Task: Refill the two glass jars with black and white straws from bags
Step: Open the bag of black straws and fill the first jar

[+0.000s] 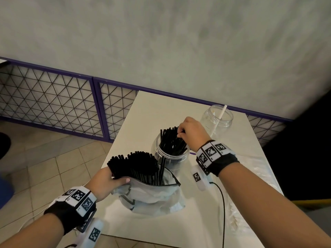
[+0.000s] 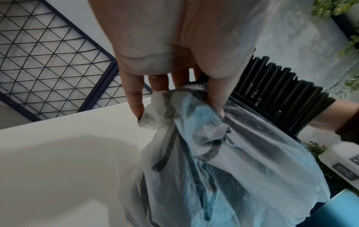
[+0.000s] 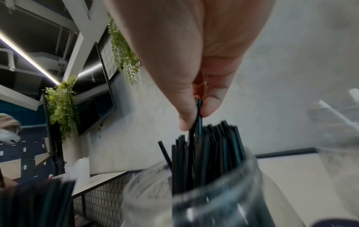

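The left hand [image 1: 104, 183] grips the crumpled rim of the bag [image 1: 152, 197] at the table's [image 1: 179, 230] near edge, holding its mouth open so the black straws [image 1: 136, 163] inside stand up within reach. The right hand [image 1: 192, 133] pinches the top of a straw or two over the near jar [image 1: 170, 154], apparently settling them upright among those already in; blur hides the exact count. The far jar [image 1: 217, 120], just behind, holds only one white straw [image 1: 219, 120], so that half seems barely begun.
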Demonstrator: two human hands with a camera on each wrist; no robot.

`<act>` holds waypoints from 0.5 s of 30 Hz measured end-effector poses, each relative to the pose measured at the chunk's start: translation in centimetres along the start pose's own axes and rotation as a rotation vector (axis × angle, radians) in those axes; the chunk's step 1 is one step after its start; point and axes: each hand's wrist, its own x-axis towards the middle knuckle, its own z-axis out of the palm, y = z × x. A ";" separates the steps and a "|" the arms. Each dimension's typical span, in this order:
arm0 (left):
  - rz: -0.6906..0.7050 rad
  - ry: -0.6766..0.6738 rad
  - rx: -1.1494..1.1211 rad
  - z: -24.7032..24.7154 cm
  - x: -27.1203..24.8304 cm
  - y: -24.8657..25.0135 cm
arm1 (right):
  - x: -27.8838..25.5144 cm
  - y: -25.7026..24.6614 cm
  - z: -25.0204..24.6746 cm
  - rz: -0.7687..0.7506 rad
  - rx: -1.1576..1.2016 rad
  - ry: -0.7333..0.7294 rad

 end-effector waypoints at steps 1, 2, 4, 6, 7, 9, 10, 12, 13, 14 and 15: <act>-0.001 -0.001 -0.001 0.0 0.0 0.0 | 0.6 -0.2 -0.3 -0.004 -0.013 0.016; -0.003 -0.001 0.000 0.0 0.0 -0.1 | 1.2 -0.4 -0.5 -0.009 -0.017 0.023; 0.000 0.005 -0.003 0.0 0.0 -0.1 | 1.9 -0.7 -0.4 -0.027 -0.026 -0.015; 0.004 0.008 -0.004 0.0 -0.1 -0.1 | 1.8 -0.8 0.1 -0.037 -0.031 -0.040; 0.003 0.009 -0.005 0.0 -0.1 0.0 | 1.4 -0.7 0.1 -0.041 -0.018 -0.007; 0.000 0.012 -0.002 0.1 -0.2 0.2 | 0.2 -0.2 0.0 -0.055 0.029 0.118; 0.000 0.013 0.001 0.1 -0.3 0.2 | -0.4 0.3 -0.1 -0.047 0.057 0.159; 0.008 0.015 0.004 0.2 -0.2 0.0 | -1.8 1.4 -0.2 0.002 0.102 0.159; 0.010 0.018 0.004 0.3 -0.1 0.0 | -2.5 1.9 -0.2 0.032 0.111 0.137; 0.008 0.018 0.003 0.3 -0.1 0.0 | -3.0 2.4 0.0 0.061 0.115 0.113; 0.007 0.015 0.000 0.3 -0.1 0.0 | -3.4 2.8 0.3 0.086 0.122 0.090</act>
